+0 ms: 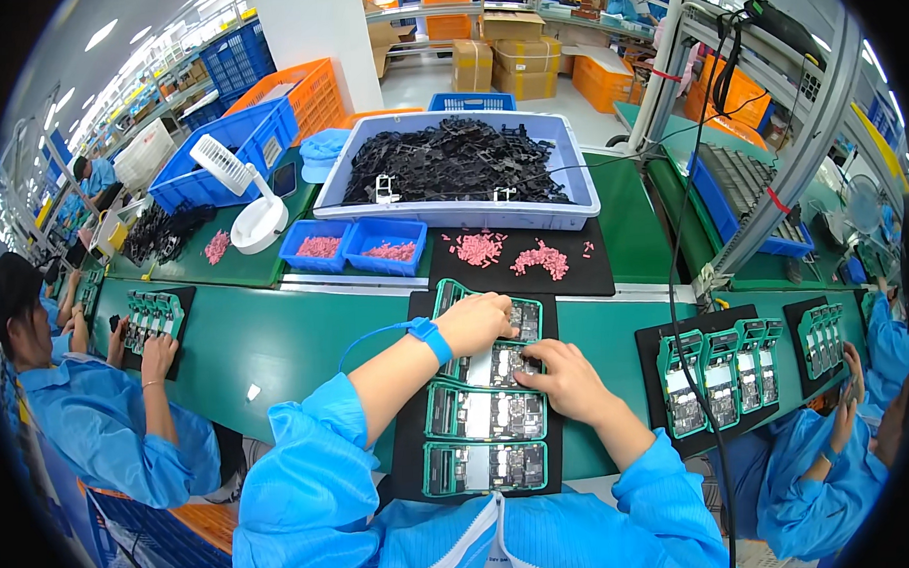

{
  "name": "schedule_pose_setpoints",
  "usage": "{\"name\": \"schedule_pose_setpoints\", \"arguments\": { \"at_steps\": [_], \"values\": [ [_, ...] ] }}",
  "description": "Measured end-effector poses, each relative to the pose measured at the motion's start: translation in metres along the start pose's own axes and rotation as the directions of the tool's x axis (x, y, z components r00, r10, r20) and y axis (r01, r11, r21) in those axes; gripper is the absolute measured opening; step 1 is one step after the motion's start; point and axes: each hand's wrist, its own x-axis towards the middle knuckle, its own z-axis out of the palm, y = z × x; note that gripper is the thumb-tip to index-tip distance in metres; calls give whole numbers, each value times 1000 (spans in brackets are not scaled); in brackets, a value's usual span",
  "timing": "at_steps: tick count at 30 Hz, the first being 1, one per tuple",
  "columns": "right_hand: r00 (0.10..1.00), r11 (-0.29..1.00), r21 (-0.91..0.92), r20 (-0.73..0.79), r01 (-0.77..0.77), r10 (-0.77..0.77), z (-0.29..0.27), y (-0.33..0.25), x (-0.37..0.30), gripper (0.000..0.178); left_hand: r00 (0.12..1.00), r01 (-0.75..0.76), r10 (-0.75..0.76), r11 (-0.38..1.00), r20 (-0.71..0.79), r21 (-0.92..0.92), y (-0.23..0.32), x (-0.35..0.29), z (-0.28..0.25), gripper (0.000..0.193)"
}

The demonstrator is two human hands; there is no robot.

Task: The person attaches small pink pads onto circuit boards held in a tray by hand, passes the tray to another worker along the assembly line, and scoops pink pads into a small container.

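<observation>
Several phone-sized circuit boards in green frames lie in a column on a black mat (407, 426) in front of me. My left hand (479, 325), with a blue wrist strap (430, 341), reaches to the far end of the column. Its fingers are bunched against the board there, and what they pinch, if anything, is hidden. My right hand (570, 382) is at the right edge of the second board (507, 366), thumb and finger drawn together over it; anything between them is too small to make out. The two nearest boards, the third (517, 412) and the fourth (517, 466), lie untouched.
Beyond the boards, small pink pieces (476, 249) lie on a black mat and in two blue trays (386, 269). Behind stands a large tub (452, 216) of black plastic parts. A white fan (260, 223) is at left. Co-workers handle similar boards (720, 383) on both sides. A cable hangs at right.
</observation>
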Motion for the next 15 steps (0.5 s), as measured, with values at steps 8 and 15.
{"name": "schedule_pose_setpoints", "arguments": {
  "at_steps": [8,15],
  "values": [
    [980,977,192,-159,-90,121,6,13,7,32,948,308,-313,948,-62,-84,-54,56,-14,13],
    [818,862,306,-299,-405,491,21,71,55,8,806,584,-585,811,-92,-42,-76,91,25,18]
  ]
}}
